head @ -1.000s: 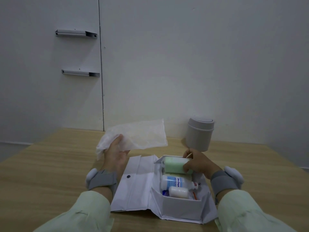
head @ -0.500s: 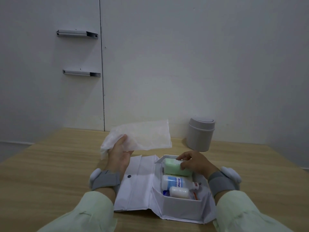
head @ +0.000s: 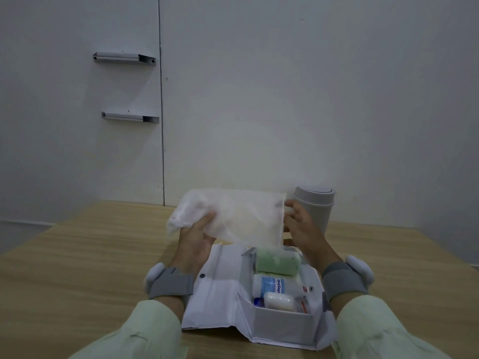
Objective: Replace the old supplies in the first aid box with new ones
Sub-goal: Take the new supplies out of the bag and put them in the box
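Note:
A white first aid box [head: 282, 326] lies open on the wooden table, its lid flap folded out to the left. Inside lie a green bandage roll [head: 278, 263], a white bottle with a blue label [head: 274, 284] and a small white roll [head: 280, 301]. My left hand [head: 198, 239] grips a thin white plastic bag [head: 233, 216] above the box's far end. At the bag's right edge is my right hand [head: 300, 229], fingers at the opening; whether it pinches the bag I cannot tell.
A grey lidded bin [head: 315, 207] stands at the back of the table [head: 77, 268], right behind my right hand. Two metal brackets [head: 124, 58] are fixed to the wall at the left.
My right hand let go of the green roll, left it in the box, and rose to the bag's right edge. My left hand carried the bag rightward, over the box.

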A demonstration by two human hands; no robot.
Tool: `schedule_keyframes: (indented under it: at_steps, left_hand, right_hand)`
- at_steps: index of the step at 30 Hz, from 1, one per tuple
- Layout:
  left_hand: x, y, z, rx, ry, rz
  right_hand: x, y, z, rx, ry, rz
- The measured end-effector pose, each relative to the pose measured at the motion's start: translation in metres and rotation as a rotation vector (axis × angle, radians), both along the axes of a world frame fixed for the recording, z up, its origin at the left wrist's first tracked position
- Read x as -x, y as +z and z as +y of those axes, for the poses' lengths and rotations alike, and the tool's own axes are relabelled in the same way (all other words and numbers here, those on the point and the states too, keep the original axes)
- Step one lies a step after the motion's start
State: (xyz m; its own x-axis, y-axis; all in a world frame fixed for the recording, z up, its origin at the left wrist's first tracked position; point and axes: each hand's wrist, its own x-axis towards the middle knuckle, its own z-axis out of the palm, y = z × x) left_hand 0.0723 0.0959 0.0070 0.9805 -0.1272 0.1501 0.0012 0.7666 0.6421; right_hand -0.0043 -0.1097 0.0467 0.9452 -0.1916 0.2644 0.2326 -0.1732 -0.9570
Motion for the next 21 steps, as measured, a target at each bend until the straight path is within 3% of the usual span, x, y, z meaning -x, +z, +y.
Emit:
schedule_keyframes:
  at_steps: [3, 8, 21]
  left_hand:
    - [0.009, 0.008, -0.001, -0.062, -0.042, -0.109]
    - [0.015, 0.024, 0.000, -0.225, 0.001, -0.173]
    - [0.006, 0.041, 0.019, 0.102, -0.053, -0.056]
  right_hand:
    - [-0.003, -0.003, 0.004, -0.014, 0.049, -0.001]
    - [-0.003, -0.011, 0.000, -0.046, -0.054, -0.061]
    - [-0.003, -0.014, 0.002, -0.177, -0.114, -0.074]
